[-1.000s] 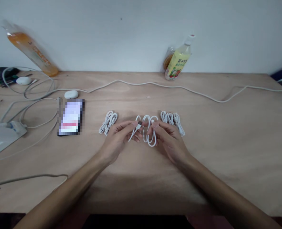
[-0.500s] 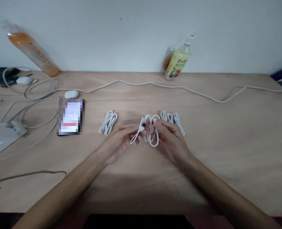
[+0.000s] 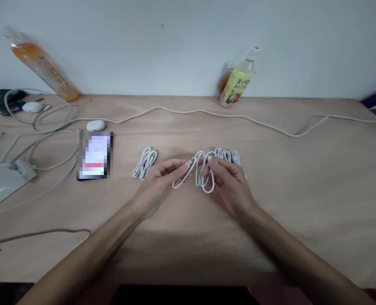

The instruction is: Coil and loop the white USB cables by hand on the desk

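Observation:
Between my hands, above the table, hangs a white USB cable bent into loose loops. My left hand pinches it by the USB plug, whose metal end shows at the fingertips. My right hand grips the looped part between thumb and fingers; the cable's other end is partly hidden there. Left of my left hand, coiled white cables lie on the table. More coiled white cables lie in a row just behind my right hand, which covers part of them.
A phone and a white earbud case lie to the left, near tangled cords and a power strip. One long white cord crosses the table. Against the wall lean an orange drink bottle and a yellow-labelled bottle.
My left hand has turned the USB plug, so its metal end now points up and right instead of its dark opening showing. The loops have shifted slightly right; my right hand keeps its grip.

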Motion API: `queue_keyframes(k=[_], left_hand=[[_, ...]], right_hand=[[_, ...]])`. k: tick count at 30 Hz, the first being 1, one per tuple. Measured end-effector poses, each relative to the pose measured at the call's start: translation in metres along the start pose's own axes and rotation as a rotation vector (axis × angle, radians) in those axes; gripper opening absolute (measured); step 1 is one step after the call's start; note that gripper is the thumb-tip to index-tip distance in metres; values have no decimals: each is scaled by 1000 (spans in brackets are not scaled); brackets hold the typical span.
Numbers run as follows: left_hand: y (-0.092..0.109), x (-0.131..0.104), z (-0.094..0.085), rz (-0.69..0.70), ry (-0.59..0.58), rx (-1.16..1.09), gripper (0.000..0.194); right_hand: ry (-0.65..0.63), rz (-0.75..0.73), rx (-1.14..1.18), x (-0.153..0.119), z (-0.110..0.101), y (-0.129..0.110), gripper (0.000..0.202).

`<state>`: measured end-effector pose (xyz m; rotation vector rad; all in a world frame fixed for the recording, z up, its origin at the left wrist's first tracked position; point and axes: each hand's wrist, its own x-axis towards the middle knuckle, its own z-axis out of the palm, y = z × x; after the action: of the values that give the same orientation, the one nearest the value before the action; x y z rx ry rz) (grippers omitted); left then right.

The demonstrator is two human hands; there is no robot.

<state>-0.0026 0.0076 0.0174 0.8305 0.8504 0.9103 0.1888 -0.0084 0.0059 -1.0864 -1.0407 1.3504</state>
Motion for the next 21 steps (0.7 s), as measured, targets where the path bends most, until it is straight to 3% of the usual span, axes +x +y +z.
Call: queue_keyframes(k=[7,21], left_hand=[[6,-2,4,131,188,103,20],[4,-4,5,114,173,237,16]], right_hand=[[-20,-31,-118,-2,0,3,38],[-23,-139,-257,-3,3,-1,24]])
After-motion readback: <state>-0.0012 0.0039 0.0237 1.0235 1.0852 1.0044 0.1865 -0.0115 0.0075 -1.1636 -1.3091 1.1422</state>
